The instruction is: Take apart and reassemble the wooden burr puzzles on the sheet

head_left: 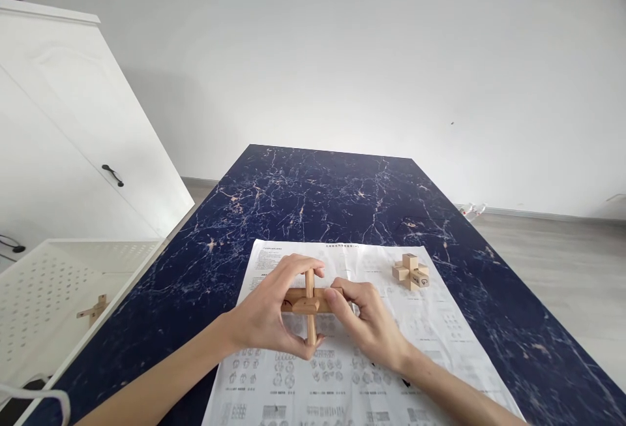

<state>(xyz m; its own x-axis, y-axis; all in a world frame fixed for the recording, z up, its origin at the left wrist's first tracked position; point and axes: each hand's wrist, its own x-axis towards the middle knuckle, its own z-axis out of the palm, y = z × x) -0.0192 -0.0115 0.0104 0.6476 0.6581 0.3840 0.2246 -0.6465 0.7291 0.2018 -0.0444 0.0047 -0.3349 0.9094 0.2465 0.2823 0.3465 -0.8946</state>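
Between my two hands is a wooden interlocking puzzle (306, 306), its bars crossing one another, held above a printed sheet. My left hand (278, 305) spans the upright bar, fingers at its top end and thumb at its bottom end. With thumb and curled fingers, my right hand (369, 321) pinches the right end of the horizontal bar. Part of that bar's right end is hidden by the fingers. The printed sheet (391, 348) lies beneath, covered with small diagrams and text.
A second wooden puzzle (411, 271), cross-shaped, stands on the sheet at the right. The blue marble-patterned table (313, 197) reaches toward a pale wall. At the left are a white cabinet (73, 132) and a white perforated bin (44, 308) with a wooden piece (94, 309) in it.
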